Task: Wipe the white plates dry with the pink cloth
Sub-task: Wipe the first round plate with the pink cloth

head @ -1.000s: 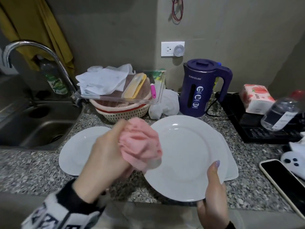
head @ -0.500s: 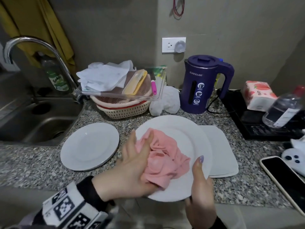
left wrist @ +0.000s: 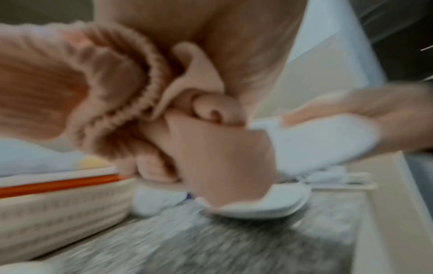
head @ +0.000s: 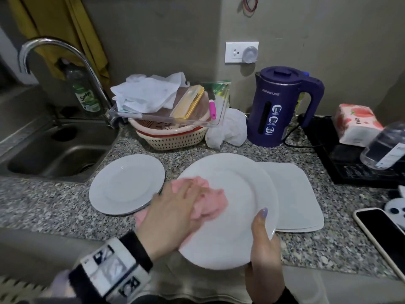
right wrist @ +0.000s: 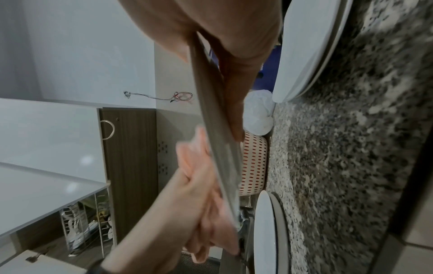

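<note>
Now the left hand [head: 175,207] presses the bunched cloth [head: 210,205] onto the plate [head: 238,194]; the right hand [head: 263,244] grips its rim.

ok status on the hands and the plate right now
Left hand presses pink cloth onto the held round plate. Right hand grips its near rim, plate lifted off the counter. Second round plate lies left, square plates right; nothing blocking.

A large round white ceramic plate [head: 236,194] is tilting above the speckled granite counter [head: 54,207], with a crumpled pink cloth [head: 208,205] lying bunched on its left face. A smaller round white plate [head: 127,183] is lying flat on the counter to its left; a rectangular white plate [head: 295,194] is lying flat to its right.
</note>
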A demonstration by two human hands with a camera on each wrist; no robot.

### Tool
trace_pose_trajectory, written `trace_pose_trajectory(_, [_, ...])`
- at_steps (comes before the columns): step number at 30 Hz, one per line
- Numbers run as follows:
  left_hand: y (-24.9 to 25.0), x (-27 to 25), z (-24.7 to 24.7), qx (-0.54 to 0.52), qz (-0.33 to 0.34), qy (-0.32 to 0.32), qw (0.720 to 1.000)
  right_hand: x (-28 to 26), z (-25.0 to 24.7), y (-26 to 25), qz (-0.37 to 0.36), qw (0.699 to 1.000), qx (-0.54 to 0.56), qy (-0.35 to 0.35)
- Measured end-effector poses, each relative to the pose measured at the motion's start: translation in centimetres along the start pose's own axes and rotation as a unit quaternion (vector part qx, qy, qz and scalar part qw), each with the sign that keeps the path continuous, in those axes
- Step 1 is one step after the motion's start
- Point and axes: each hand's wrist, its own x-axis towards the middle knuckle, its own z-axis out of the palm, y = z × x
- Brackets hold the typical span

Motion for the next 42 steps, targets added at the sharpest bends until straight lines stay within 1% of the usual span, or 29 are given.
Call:
trace_pose_trajectory(2, [-0.8, 0.6, 0.1, -0.013, -0.035, 0.019, 0.999, 0.0, 0.1, -0.1, -0.019, 0.999, -0.014, -0.026])
trace_pose_trajectory(3, [-0.6, 0.9, 0.0, -0.048, -0.048, 0.036, 0.997, -0.1, 0.3, -0.3, -0.026, 0.999, -0.020, -0.040])
trace_pose_trajectory(4, [0.0, 1.0, 0.2, -0.093, -0.041, 0.058, 0.993, -0.1, 0.5, -0.1, -0.033, 0.997, -0.035, -0.056])
trace_pose_trajectory(5, [1.2, 1.0, 0.0, -0.139, -0.010, 0.075, 0.987, -0.1, 0.7, 0.0, -0.037, 0.996, -0.050, -0.060])
trace_pose_trajectory(6, [2.7, 0.8, -0.4, -0.153, 0.037, 0.090, 0.983, -0.1, 0.8, 0.0, -0.036, 0.995, -0.063, -0.063])
trace_pose_trajectory(8, [4.6, 0.1, -0.4, -0.107, 0.114, 0.086, 0.984, 0.1, 0.3, 0.5, -0.027, 0.998, -0.035, -0.039])
trace_pose_trajectory(9, [4.3, 0.0, -0.4, -0.087, 0.122, 0.083, 0.985, 0.0, 0.1, 0.4, -0.027, 0.999, -0.020, -0.030])
trace_pose_trajectory(10, [3.2, 0.2, -0.6, -0.076, 0.105, 0.084, 0.988, -0.2, 0.0, 0.0, -0.025, 0.999, -0.014, -0.021])
trace_pose_trajectory(12, [0.6, 1.1, -1.1, -0.060, 0.042, 0.097, 0.993, -0.6, -0.3, -0.2, -0.040, 0.999, 0.007, -0.014])
trace_pose_trajectory(13, [-0.5, 1.5, -1.4, -0.051, 0.013, 0.104, 0.993, -0.5, -0.7, -0.1, -0.052, 0.998, -0.016, -0.031])
trace_pose_trajectory(14, [-0.9, 1.7, -1.8, -0.049, 0.011, 0.109, 0.993, -0.8, -0.4, -0.3, -0.055, 0.997, -0.038, -0.030])
trace_pose_trajectory(16, [0.6, 2.0, -2.6, -0.057, 0.084, 0.104, 0.989, -0.6, -0.5, -0.6, -0.051, 0.995, -0.076, -0.043])
trace_pose_trajectory(18, [2.8, 2.3, -3.3, -0.033, 0.157, 0.110, 0.981, -0.5, -0.2, -0.7, -0.042, 0.992, -0.104, -0.064])
trace_pose_trajectory(19, [3.1, 2.6, -3.9, -0.019, 0.158, 0.112, 0.981, -0.7, -0.1, -0.7, -0.044, 0.991, -0.108, -0.067])
trace_pose_trajectory(21, [1.6, 3.3, -4.7, 0.019, 0.099, 0.121, 0.988, -0.8, -0.2, -1.0, -0.066, 0.994, -0.069, -0.050])
trace_pose_trajectory(23, [-0.6, 3.0, -4.9, 0.035, 0.033, 0.100, 0.994, -0.5, -0.5, -1.5, -0.076, 0.997, -0.021, -0.018])
trace_pose_trajectory(24, [-1.0, 2.4, -4.6, 0.025, 0.020, 0.086, 0.996, -0.3, -0.5, -1.8, -0.094, 0.995, -0.004, -0.012])
trace_pose_trajectory(25, [-0.5, 1.6, -4.1, 0.007, 0.020, 0.070, 0.997, -0.3, -0.4, -2.2, -0.118, 0.993, 0.008, -0.013])
trace_pose_trajectory(27, [2.4, -0.1, -2.7, -0.049, 0.062, 0.034, 0.996, -0.1, 0.1, -3.1, -0.138, 0.990, -0.016, -0.019])
trace_pose_trajectory(29, [5.2, -1.1, -2.0, -0.111, 0.107, 0.014, 0.988, 0.2, 0.2, -3.1, -0.129, 0.990, -0.055, -0.035])
trace_pose_trajectory(30, [5.8, -0.7, -2.0, -0.130, 0.113, 0.018, 0.985, 0.3, 0.1, -2.9, -0.111, 0.992, -0.056, -0.032])
trace_pose_trajectory(31, [5.8, 0.0, -2.3, -0.143, 0.101, 0.026, 0.984, 0.3, -0.1, -2.6, -0.090, 0.994, -0.057, -0.022])
trace_pose_trajectory(32, [5.2, 0.7, -2.5, -0.156, 0.071, 0.041, 0.984, 0.1, -0.3, -2.2, -0.073, 0.996, -0.054, -0.012])
trace_pose_trajectory(34, [4.0, 1.4, -2.9, -0.184, -0.021, 0.062, 0.981, -0.5, -0.4, -1.6, -0.057, 0.997, -0.049, -0.012])
trace_pose_trajectory(35, [3.8, 1.6, -2.9, -0.191, -0.043, 0.048, 0.980, -0.6, -0.3, -1.4, -0.053, 0.997, -0.045, -0.020])
trace_pose_trajectory(36, [3.9, 1.6, -2.9, -0.190, -0.039, 0.015, 0.981, -0.6, -0.3, -1.4, -0.051, 0.997, -0.040, -0.039])
trace_pose_trajectory(38, [4.9, 1.3, -2.8, -0.183, -0.005, -0.095, 0.978, -0.4, -0.3, -1.3, -0.041, 0.995, -0.049, -0.078])
trace_pose_trajectory(40, [5.7, 1.1, -3.2, -0.193, 0.006, -0.188, 0.963, -0.3, -0.3, -1.3, -0.031, 0.994, -0.073, -0.071])
trace_pose_trajectory(42, [5.9, 1.1, -3.3, -0.225, 0.013, -0.224, 0.948, 0.0, -0.8, -0.9, -0.023, 0.994, -0.064, -0.089])
